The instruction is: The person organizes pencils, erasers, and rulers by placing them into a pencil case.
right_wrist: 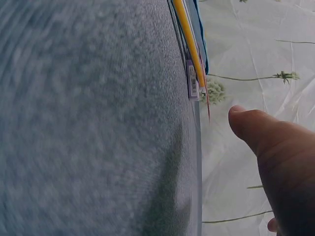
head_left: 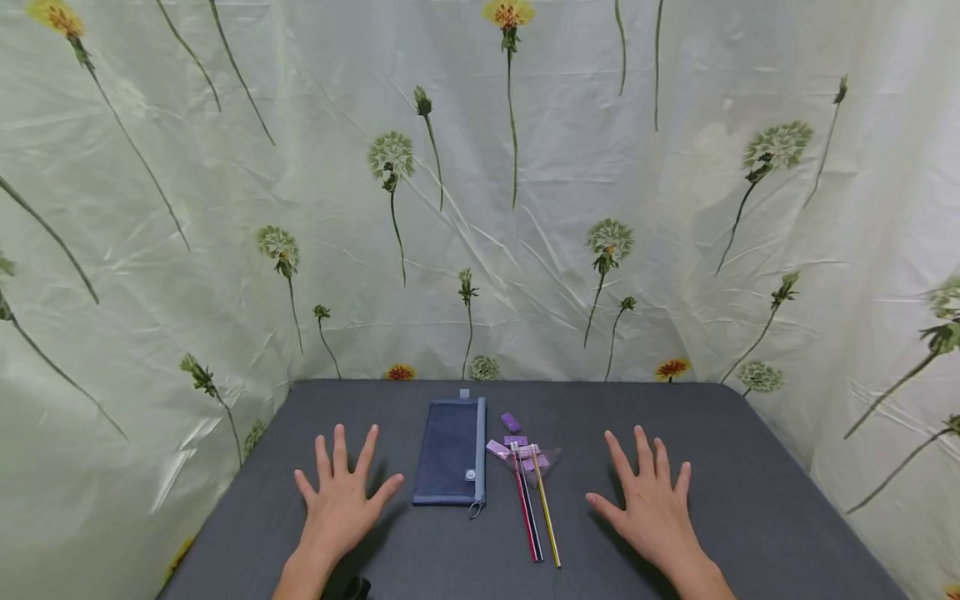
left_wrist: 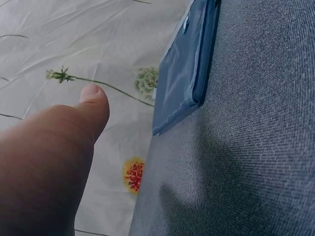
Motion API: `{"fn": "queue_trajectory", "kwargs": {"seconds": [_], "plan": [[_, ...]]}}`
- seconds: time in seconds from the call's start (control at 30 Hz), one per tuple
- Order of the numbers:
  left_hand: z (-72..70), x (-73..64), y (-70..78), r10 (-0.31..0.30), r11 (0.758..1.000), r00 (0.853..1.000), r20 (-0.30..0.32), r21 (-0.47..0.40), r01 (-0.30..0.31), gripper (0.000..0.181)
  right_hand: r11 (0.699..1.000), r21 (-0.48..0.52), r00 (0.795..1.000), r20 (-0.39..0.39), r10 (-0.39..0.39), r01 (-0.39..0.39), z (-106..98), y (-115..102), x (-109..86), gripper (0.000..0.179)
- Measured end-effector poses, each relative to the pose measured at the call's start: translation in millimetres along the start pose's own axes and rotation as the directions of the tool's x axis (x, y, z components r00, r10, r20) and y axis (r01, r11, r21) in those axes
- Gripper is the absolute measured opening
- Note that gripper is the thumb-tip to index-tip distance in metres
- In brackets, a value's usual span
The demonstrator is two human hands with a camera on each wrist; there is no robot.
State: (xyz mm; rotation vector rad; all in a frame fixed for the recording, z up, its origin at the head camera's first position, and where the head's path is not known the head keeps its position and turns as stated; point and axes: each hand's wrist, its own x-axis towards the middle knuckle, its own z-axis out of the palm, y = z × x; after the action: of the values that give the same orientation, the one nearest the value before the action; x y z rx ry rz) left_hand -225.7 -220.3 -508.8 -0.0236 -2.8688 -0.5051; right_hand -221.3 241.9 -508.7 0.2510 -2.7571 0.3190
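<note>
My left hand (head_left: 341, 500) is spread palm down over the table, left of a blue zippered mesh pouch (head_left: 450, 454). Fingers apart and holding nothing, my right hand (head_left: 648, 504) hovers on the other side. Between the pouch and that hand lie several pencils, among them a red one (head_left: 525, 508) and a yellow one (head_left: 547, 512). Their upper ends rest over small purple-wrapped blocks (head_left: 497, 450) and a clear triangular piece (head_left: 551, 460). In the left wrist view the thumb (left_wrist: 93, 105) shows near the pouch; in the right wrist view the other thumb (right_wrist: 246, 123) is apart from the pencils.
The dark grey table (head_left: 750, 467) has its far edge against a pale curtain (head_left: 525, 275) printed with dandelions, which also runs along both sides. One purple block (head_left: 510, 422) lies farther back than the rest. A small black object (head_left: 356, 588) shows beside the left wrist.
</note>
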Motion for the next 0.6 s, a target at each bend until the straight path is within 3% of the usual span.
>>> {"fn": "queue_trajectory", "kwargs": {"seconds": [0.27, 0.6], "plan": [[-1.4, -0.4, 0.0, -0.006, 1.0, 1.0, 0.013, -0.018, 0.006, 0.09, 1.0, 0.024, 0.999, 0.037, 0.006, -0.007, -4.5, -2.3, 3.6, 0.1], [-4.4, 8.3, -4.6, -0.004, 0.994, 1.0, 0.003, -0.105, 0.004, 0.09, 0.997, 0.08, 0.993, 0.113, -0.022, 0.013, -21.6, 4.2, 15.2, 0.099]]}}
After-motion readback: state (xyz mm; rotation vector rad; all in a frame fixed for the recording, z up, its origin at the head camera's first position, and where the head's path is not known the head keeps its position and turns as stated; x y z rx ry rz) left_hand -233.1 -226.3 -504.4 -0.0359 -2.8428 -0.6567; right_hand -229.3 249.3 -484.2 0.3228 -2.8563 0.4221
